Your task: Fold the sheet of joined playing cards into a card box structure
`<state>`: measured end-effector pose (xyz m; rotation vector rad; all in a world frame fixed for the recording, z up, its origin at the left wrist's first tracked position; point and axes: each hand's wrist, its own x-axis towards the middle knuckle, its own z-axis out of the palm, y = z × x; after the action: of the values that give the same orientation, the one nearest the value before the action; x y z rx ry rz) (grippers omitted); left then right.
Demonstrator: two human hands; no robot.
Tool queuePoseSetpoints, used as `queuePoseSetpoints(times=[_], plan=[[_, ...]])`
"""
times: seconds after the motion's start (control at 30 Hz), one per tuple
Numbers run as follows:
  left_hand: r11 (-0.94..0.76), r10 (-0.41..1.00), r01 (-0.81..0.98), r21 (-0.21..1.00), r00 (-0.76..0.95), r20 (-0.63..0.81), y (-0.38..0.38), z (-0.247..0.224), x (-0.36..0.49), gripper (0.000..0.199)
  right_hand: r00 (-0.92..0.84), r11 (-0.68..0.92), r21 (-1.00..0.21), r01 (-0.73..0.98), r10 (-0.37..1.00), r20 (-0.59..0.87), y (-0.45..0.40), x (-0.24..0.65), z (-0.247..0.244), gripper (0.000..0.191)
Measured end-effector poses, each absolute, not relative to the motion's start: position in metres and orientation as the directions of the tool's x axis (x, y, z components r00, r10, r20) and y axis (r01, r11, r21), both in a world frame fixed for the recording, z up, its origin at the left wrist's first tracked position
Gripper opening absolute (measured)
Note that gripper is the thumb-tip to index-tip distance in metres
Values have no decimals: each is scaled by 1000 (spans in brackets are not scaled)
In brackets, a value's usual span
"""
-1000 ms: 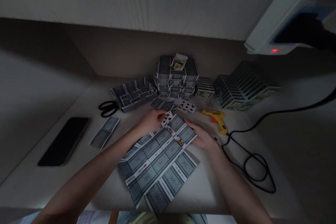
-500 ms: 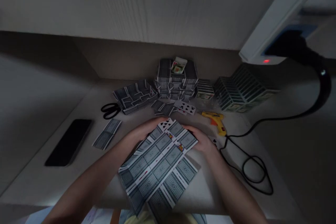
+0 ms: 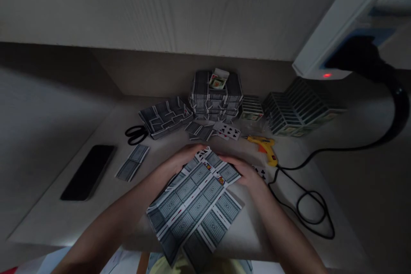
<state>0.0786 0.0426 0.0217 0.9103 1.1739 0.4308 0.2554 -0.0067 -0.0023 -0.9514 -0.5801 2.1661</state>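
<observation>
A panel of joined playing cards (image 3: 195, 197), mostly backs up, lies tilted between my arms. Its left side and near end are folded up. My left hand (image 3: 184, 158) holds the far left edge, its fingers partly hidden behind the cards. A face-up club card (image 3: 203, 153) pokes out beside it. At the far right corner my right hand (image 3: 242, 169) grips the panel, its fingers along the upper edge and partly out of sight. Another face-up card (image 3: 260, 172) lies on the table just right of that hand.
Behind are a card-built tray (image 3: 165, 117), stacked card-covered boxes (image 3: 216, 98), loose cards (image 3: 226, 129) and boxed decks (image 3: 285, 113). A yellow glue gun (image 3: 265, 147) with a looping black cord (image 3: 300, 167) lies right; black-handled scissors (image 3: 136, 134), a card strip (image 3: 132, 162) and phone (image 3: 88, 173) lie left.
My right hand has shifted slightly left along the panel's far edge, exposing more of the card beside it. My left hand still holds the panel. The view has shifted slightly.
</observation>
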Motion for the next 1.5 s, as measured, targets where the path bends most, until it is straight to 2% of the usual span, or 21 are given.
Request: queuePoseSetpoints(times=[0.13, 0.33, 0.4, 0.47, 0.57, 0.67, 0.8, 1.13, 1.33, 1.5], plan=[[525, 742, 165, 835, 392, -544, 42, 16, 75, 28, -479, -654, -618, -436, 750, -456, -8, 256, -6, 18], [328, 851, 182, 927, 370, -373, 35, 13, 68, 34, -419, -683, -590, -431, 730, -539, -3, 260, -12, 16], [236, 884, 222, 946, 356, -304, 32, 10, 67, 36, -438, -703, -582, -409, 711, -550, 2, 262, -11, 15], [86, 934, 271, 959, 312, -172, 29, 7, 68, 35, -440, -717, -589, -372, 695, -568, 8, 264, -9, 15], [-142, 961, 371, 918, 274, 38, 23, 8, 70, 30, -433, -725, -625, -290, 682, -589, 16, 268, -3, 17], [-267, 947, 521, 811, 297, 121, 17, 14, 71, 27, -439, -700, -670, -245, 697, -568, 21, 270, 3, 17], [-358, 916, 637, 682, 381, 126, 13, 24, 71, 28, -442, -695, -683, -223, 697, -565, 22, 269, 5, 18], [-364, 907, 829, 425, 420, -43, 15, 27, 76, 34, -386, -635, -746, -200, 751, -536, 20, 270, 1, 25], [-396, 888, 864, 310, 446, -108, 15, 25, 77, 34, -421, -636, -749, -188, 741, -523, 20, 272, 1, 31], [-445, 866, 845, 297, 490, -98, 17, 22, 74, 35, -413, -635, -758, -151, 737, -535, 20, 272, 3, 38]])
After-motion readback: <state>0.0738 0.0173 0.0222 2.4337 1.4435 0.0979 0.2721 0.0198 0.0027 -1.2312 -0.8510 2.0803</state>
